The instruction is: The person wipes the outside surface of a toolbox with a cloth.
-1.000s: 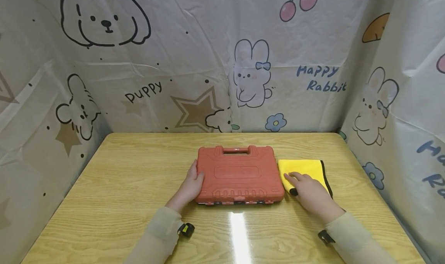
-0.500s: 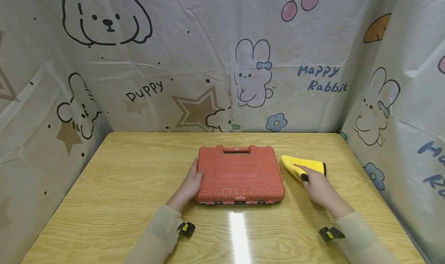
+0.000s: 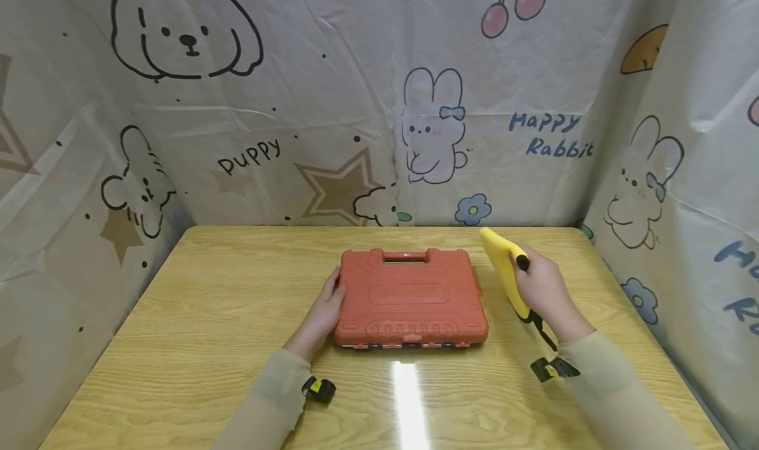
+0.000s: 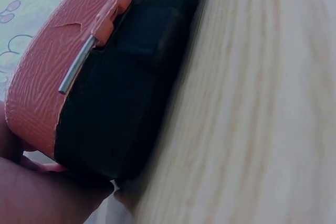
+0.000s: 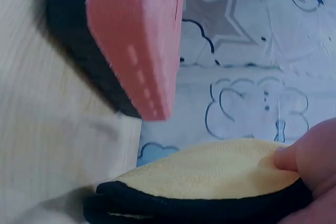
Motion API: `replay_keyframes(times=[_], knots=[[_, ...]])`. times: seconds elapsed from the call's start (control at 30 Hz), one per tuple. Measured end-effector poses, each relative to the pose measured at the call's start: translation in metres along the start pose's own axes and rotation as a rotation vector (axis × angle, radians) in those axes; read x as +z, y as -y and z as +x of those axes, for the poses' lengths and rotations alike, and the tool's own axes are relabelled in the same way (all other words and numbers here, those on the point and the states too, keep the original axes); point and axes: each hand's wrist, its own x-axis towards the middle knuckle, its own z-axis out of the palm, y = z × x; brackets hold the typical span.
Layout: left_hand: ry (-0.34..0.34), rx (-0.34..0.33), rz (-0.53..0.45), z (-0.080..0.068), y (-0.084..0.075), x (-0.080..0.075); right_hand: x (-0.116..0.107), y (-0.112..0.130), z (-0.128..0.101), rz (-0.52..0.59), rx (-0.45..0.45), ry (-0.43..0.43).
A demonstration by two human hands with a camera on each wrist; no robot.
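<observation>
One orange case [image 3: 409,298], one yellow cloth [image 3: 504,265].

Head view is bright and even, with a white glare streak on the table [image 3: 409,397] in front of me and soft shadows. Both my wrist views are close-up and blurry, table grain smeared.

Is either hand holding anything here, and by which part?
The right hand grips the folded yellow cloth at its edge, thumb on top, lifted off the table. The left hand only rests against the orange case's left side.
</observation>
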Motion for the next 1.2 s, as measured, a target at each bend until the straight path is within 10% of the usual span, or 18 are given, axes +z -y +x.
replay_keyframes(times=[1.2], knots=[[0.012, 0.026, -0.081, 0.002, 0.007, 0.002, 0.125, 0.167, 0.044, -0.324, -0.483, 0.447]])
